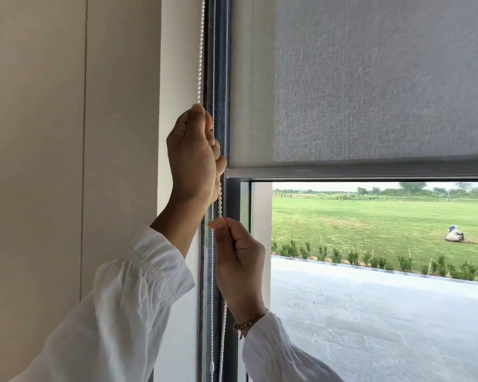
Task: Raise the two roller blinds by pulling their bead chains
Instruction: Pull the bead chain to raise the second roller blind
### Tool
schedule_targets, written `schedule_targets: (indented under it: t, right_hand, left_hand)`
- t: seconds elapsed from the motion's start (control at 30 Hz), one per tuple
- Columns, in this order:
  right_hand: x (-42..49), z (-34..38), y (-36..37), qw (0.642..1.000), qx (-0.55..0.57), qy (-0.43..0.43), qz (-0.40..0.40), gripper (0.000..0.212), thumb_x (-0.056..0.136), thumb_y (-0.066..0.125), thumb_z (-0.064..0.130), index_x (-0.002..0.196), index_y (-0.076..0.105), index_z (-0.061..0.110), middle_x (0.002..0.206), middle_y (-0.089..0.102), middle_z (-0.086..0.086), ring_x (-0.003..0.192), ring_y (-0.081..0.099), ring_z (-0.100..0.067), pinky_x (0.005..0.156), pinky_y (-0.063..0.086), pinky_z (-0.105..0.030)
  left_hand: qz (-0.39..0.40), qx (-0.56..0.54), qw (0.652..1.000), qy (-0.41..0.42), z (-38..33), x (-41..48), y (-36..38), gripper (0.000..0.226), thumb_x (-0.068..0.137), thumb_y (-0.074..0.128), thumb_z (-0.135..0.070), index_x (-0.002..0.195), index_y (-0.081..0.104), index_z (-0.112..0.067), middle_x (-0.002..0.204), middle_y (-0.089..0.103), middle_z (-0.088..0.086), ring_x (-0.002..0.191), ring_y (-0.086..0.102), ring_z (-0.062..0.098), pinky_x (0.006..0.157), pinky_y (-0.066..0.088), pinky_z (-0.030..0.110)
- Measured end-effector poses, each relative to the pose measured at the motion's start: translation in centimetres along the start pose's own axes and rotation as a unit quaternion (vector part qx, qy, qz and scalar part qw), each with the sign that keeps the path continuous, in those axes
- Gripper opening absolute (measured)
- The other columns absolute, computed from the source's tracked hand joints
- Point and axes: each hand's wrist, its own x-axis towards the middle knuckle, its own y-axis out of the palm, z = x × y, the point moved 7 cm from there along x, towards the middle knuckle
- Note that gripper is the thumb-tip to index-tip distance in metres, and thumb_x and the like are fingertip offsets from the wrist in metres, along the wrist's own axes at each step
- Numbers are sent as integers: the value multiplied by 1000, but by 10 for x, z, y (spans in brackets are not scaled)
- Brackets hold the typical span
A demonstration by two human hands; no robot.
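A grey roller blind (370,78) covers the upper part of the window, and its bottom bar (342,171) hangs level about halfway down the view. A white bead chain (201,51) runs down along the left window frame. My left hand (193,158) is closed around the chain, high up, beside the blind's left edge. Just below it, my right hand (239,260) pinches the same chain between thumb and fingers. The chain continues down past my right wrist (223,326). A second, thinner chain strand (212,271) hangs beside it. Only one blind is in view.
A beige wall (66,161) fills the left side. The dark window frame (233,205) stands right of the chains. Through the glass below the blind lie a paved terrace (370,312), a low hedge and a lawn with people sitting far off.
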Motion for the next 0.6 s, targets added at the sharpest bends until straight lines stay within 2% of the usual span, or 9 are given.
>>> schedule_targets:
  t: [0.17,0.3,0.43,0.53,0.6]
  right_hand:
    - [-8,-6,2,1000,-12,4,9,23,86,50,21,84,69,8,49,54,28,46,47,6,49,31,-4]
    - [-6,-8,4,1000,-8,2,14,21,87,50,15,85,69,7,49,54,27,43,44,3,47,29,-4]
    - [2,-9,12,1000,2,-1,24,23,86,50,28,86,69,14,52,55,26,45,44,1,50,31,-7]
    - [4,-21,14,998,28,49,41,18,88,53,20,85,69,14,50,54,22,47,45,0,52,34,-11]
    - [8,-29,14,993,49,100,39,19,90,54,17,82,70,18,50,53,16,48,43,-3,50,35,-21]
  left_hand:
    - [-7,9,1000,-4,9,-6,-6,41,97,37,-20,56,40,-19,39,32,-9,34,19,5,34,15,12]
    - [-9,13,1000,-6,10,-6,-5,40,97,38,-21,58,40,-18,38,33,-10,33,21,3,33,15,11]
    - [2,24,1000,-5,11,0,-1,39,98,37,-23,60,41,-18,38,32,-10,34,20,3,34,16,11]
    - [3,44,999,-12,16,7,-7,38,98,37,-25,63,46,-17,37,33,-11,32,23,3,34,19,14]
    - [11,58,998,-26,20,13,-11,36,98,36,-26,65,48,-17,40,30,-11,35,20,4,35,17,15]
